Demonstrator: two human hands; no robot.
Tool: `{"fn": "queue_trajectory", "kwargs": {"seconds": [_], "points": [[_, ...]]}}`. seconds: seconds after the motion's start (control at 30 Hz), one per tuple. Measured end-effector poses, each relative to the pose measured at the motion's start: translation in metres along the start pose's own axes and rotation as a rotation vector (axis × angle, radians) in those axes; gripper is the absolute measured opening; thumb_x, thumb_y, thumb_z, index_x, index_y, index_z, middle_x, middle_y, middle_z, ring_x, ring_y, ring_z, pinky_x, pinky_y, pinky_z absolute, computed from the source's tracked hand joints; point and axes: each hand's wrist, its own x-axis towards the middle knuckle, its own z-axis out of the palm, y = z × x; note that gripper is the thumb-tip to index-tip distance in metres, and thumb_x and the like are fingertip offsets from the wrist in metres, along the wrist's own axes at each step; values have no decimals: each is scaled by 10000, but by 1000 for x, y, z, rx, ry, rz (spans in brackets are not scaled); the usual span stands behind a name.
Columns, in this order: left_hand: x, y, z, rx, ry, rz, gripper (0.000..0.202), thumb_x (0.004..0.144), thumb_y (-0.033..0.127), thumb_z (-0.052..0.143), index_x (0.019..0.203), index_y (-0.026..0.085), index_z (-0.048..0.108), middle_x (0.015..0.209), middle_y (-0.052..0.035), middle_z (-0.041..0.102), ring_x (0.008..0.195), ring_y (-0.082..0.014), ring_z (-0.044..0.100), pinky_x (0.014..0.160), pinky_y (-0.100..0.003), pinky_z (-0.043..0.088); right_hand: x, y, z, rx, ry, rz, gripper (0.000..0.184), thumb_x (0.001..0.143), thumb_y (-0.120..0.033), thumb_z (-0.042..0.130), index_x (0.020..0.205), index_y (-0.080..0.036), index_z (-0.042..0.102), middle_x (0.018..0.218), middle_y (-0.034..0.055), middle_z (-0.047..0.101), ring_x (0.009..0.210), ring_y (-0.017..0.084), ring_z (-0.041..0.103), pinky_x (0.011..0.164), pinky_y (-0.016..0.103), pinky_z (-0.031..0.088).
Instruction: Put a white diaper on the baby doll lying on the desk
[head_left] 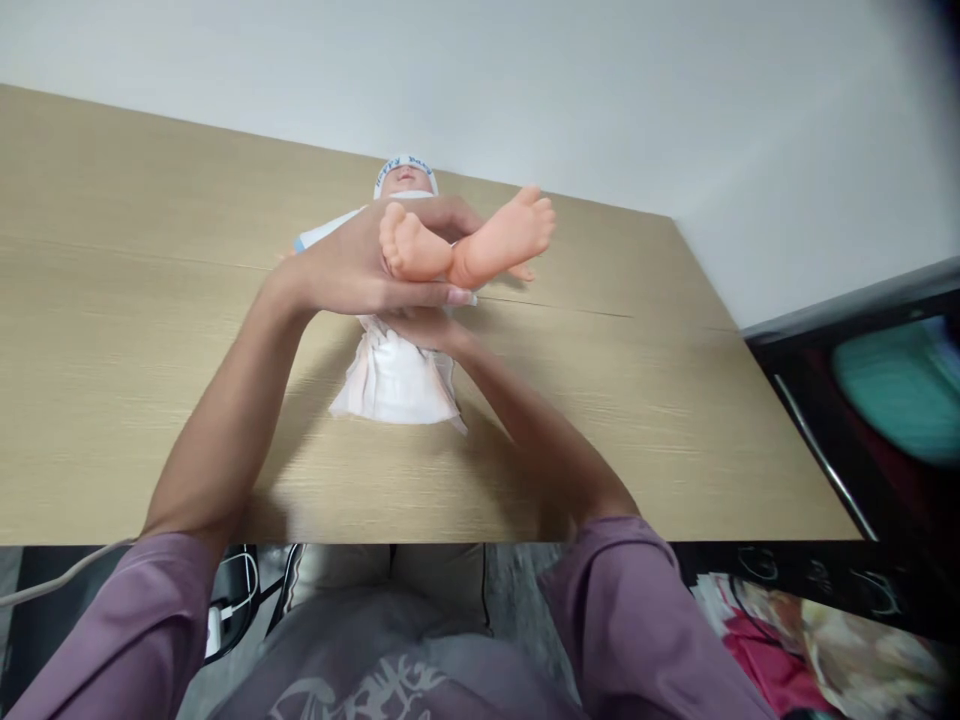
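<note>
A baby doll (pixel 416 262) lies on its back on the table, its head in a lettered white headband (pixel 409 163) at the far side and its feet raised toward me. My left hand (pixel 345 262) is closed around the lifted legs near the ankles, thumb below the feet. Beneath it, my right hand (pixel 420 327) reaches under the doll's bottom at the upper end of a white diaper (pixel 397 380). The right fingers are hidden behind my left hand and the doll. The diaper's near end spreads over the tabletop toward me.
The wooden table (pixel 637 400) meets a white wall (pixel 525 90) at the back. A pale cable (pixel 67 580) runs by the front left edge. To the right stand a dark unit with a blurred teal object (pixel 900 390) and, lower, a pile of coloured items (pixel 780 650).
</note>
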Motion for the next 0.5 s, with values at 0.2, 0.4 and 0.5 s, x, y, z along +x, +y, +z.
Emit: {"fn": "queue_trajectory", "kwargs": {"seconds": [0.2,0.4,0.5], "points": [[-5,-2,21,-58,-46,13,440,1000,447,866,1350,192,789,1361,-93,832,1184,-238,784,1033,-341,603,-108,-5,-31,-64,224,101,495,1165,-564,623,1465,-177,700,1474,201,765,1449,414,687,1268,657,537],[-29,-7,56,71,-55,99,425,1006,498,818,1370,279,799,1401,-88,831,1288,-292,766,1140,-452,577,-136,-29,-41,-10,395,-101,734,1104,-460,648,1758,-228,412,1766,185,546,1624,378,550,1352,635,474],[-54,-9,54,203,-51,66,473,1021,523,791,1431,288,780,1497,-111,793,1401,-334,710,1238,-527,522,-136,-20,-48,3,254,-222,611,1085,-380,573,1678,-236,539,1681,146,642,1578,341,598,1336,577,499]]}}
